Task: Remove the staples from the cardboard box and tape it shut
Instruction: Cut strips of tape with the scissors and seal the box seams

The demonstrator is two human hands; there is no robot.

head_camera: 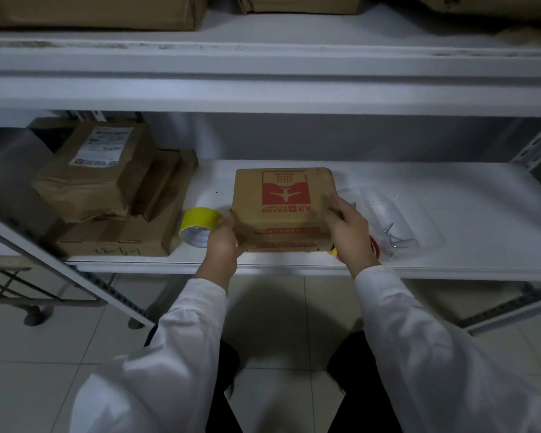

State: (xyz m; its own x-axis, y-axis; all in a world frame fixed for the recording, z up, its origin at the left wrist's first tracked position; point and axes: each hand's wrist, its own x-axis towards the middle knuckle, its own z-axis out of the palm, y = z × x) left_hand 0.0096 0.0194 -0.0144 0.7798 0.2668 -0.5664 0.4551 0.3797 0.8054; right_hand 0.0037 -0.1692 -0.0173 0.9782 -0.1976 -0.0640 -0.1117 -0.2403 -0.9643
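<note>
A flat brown cardboard box (283, 209) with a red airplane print lies on the white shelf (434, 195). My left hand (224, 242) grips its near left corner. My right hand (349, 228) holds its right edge, fingers lying on the top face. A roll of yellow tape (197, 225) stands just left of the box, beside my left hand. Pulled metal staples (395, 240) lie in a clear plastic tray (388, 210) to the right. A red and yellow tool (374, 245) is mostly hidden under my right wrist.
A stack of brown parcels (107, 195) fills the shelf's left part. An upper shelf (263, 73) overhangs closely, with more cartons on it. A metal upright (534, 145) stands at the right. Below is tiled floor.
</note>
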